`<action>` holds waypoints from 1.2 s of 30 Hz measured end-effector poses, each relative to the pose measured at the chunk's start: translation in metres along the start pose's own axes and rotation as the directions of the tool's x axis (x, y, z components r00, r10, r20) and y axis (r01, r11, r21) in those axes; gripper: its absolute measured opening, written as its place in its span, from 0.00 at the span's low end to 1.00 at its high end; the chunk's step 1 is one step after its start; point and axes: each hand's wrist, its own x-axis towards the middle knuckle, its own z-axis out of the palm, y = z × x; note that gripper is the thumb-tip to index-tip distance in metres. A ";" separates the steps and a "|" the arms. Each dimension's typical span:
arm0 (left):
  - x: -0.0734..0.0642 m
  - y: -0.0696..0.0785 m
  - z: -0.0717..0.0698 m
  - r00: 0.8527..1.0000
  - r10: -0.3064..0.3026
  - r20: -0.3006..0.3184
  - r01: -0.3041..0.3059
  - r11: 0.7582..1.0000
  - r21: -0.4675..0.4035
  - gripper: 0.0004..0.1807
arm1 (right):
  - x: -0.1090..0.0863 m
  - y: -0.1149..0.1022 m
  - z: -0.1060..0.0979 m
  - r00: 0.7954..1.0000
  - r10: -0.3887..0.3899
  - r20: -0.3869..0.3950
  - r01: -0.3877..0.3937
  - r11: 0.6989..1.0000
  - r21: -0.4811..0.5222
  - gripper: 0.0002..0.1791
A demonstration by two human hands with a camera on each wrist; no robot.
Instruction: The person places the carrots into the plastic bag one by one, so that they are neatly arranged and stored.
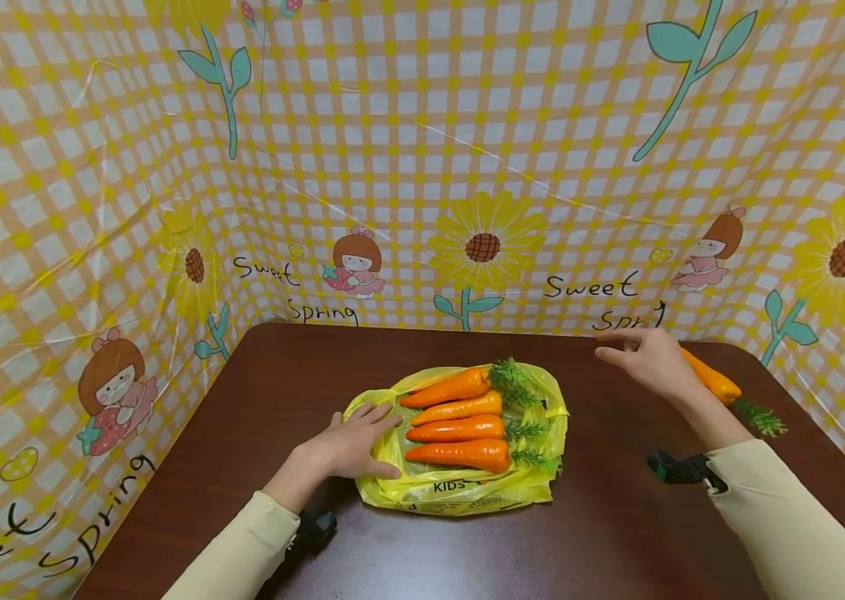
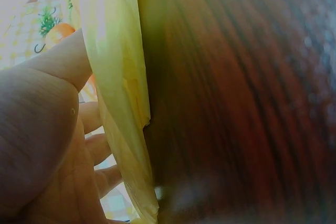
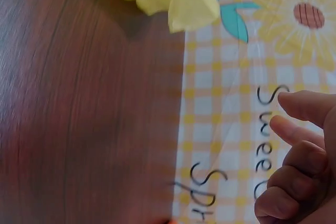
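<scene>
A yellow plastic bag (image 1: 460, 500) printed "KIDS" lies on the dark table, with several orange carrots (image 1: 460, 429) side by side on it, their green tops toward the right. My left hand (image 1: 351, 437) rests on the bag's left edge with its fingers spread. In the left wrist view, the fingers (image 2: 97, 148) show beside the yellow plastic. My right hand (image 1: 647, 362) hangs over the table at the back right and holds nothing. Its thumb and index finger reach out while the others curl loosely. Behind that wrist lies another carrot (image 1: 718, 383), partly hidden by the arm.
The brown table (image 1: 542, 550) ends at a checked cloth (image 1: 392, 183) with sunflowers, which walls off the back and both sides. A black wrist camera (image 1: 677, 468) sits by the right wrist, another (image 1: 315, 529) by the left.
</scene>
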 end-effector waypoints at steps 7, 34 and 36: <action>-0.001 0.000 0.001 1.000 0.004 -0.004 -0.004 1.000 -0.003 0.48 | -0.005 0.026 -0.005 0.997 0.048 -0.063 -0.048 0.999 0.004 0.29; -0.001 0.001 0.000 1.000 0.001 -0.006 -0.001 1.000 -0.001 0.49 | -0.016 0.088 -0.016 0.944 0.310 -0.112 -0.305 0.950 0.060 0.48; -0.001 0.001 0.001 1.000 0.000 -0.006 0.000 1.000 0.000 0.49 | -0.017 0.091 -0.016 0.942 0.313 -0.120 -0.309 0.950 0.053 0.47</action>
